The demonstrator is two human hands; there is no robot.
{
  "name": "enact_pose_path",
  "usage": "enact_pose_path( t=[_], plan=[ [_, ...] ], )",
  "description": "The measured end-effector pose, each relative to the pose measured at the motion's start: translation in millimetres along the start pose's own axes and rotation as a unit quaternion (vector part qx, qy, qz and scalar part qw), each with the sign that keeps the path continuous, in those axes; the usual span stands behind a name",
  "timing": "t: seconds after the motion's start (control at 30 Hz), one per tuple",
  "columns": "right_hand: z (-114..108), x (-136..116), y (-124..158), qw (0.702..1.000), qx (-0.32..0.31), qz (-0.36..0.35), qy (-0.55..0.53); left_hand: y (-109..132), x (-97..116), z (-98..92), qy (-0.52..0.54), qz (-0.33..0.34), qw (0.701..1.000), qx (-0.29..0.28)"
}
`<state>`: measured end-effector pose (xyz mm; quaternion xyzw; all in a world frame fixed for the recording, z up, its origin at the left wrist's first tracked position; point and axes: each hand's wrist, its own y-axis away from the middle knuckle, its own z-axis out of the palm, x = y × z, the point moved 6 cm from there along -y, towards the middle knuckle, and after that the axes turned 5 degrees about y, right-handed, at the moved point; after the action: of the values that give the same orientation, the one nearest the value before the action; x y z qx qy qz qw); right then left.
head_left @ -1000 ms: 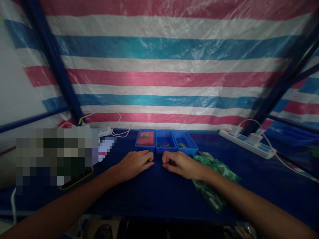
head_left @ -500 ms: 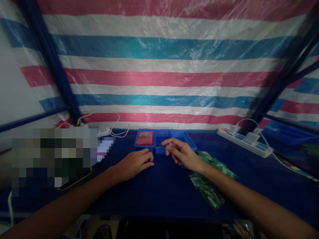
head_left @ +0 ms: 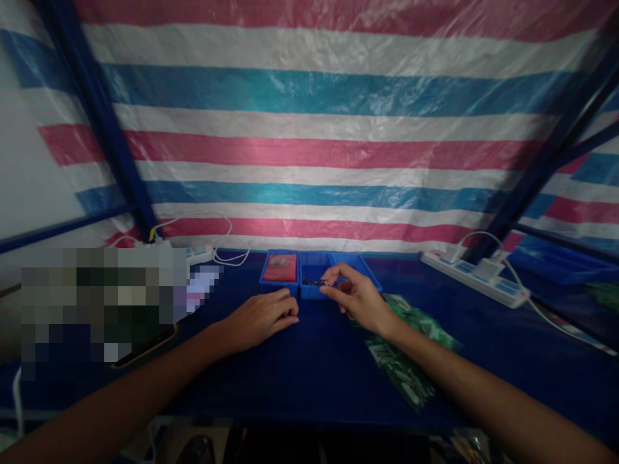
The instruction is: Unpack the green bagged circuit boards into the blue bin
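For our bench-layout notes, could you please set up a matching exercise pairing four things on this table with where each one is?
Things:
1. left hand
2. right hand
3. green bags
4. power strip

Places:
A. at the table's far right edge
B. under the right wrist and forearm
C. resting on the blue table, before the left bin
D. fingers at the middle bin

Pairs: 1-C, 2-D, 3-B, 4-A

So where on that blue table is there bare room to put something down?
Bare table lies in front of the left hand and right hand, and between the green bag and power strip. It is crowded at the blue bins.
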<state>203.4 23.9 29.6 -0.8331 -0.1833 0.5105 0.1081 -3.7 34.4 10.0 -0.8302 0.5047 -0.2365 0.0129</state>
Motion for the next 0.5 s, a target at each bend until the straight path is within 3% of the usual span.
enact_pose_path(
  t=[0.17, 0.23, 0.4, 0.5],
  plan=[
    [-5.6, -19.2, 1.7, 0.978, 0.037, -0.126, 0.16, 0.2, -0.1, -0.4, -0.006, -0.004, 1.0, 0.001],
    [-6.2, -21.3, 1.9, 0.975, 0.04, -0.138, 0.171, -0.1, 0.3, -0.3, -0.007, -0.003, 1.0, 0.0],
    [-3.8, -4.0, -1.2, 1.0, 0.013, -0.01, 0.019, -0.3, 1.6, -0.7, -0.005, -0.007, 1.0, -0.002],
    [-3.3, -0.9, -2.5, 0.998, 0.014, 0.02, -0.054, 0.3, 2.3, -1.3, -0.014, -0.01, 1.0, 0.001]
  ],
)
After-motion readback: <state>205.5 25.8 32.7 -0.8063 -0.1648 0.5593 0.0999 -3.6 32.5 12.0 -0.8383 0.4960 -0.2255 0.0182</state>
